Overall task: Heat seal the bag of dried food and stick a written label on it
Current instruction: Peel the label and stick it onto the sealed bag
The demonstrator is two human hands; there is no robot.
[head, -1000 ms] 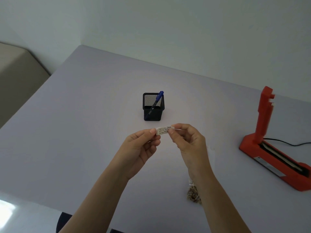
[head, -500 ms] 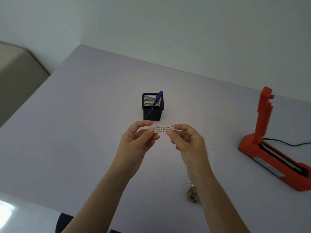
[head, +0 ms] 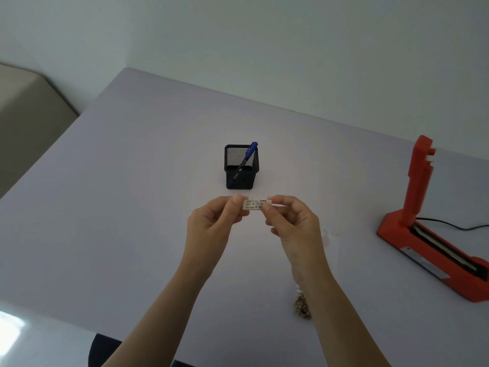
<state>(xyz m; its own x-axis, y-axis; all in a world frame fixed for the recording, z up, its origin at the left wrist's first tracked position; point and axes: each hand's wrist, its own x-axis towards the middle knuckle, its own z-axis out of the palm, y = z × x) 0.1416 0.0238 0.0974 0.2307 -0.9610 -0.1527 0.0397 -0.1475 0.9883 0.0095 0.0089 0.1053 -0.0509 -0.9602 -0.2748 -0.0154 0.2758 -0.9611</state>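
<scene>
A small white label (head: 254, 204) with handwriting on it is held up over the table (head: 132, 207). My left hand (head: 211, 229) pinches its left end between thumb and fingers. My right hand (head: 293, 223) pinches its right end. The clear bag of dried food (head: 301, 307) lies on the table below my right forearm, which hides most of it. The red heat sealer (head: 428, 234) stands at the right with its arm raised.
A black mesh pen holder (head: 241, 168) with a blue pen (head: 246, 161) in it stands just beyond my hands. A black cable (head: 449, 225) runs right from the sealer. A beige cushion (head: 29, 123) lies past the table's left edge.
My left fingers shifted their grip on the label's left end, and the label now faces me more squarely. Both hands stay in about the same place.
</scene>
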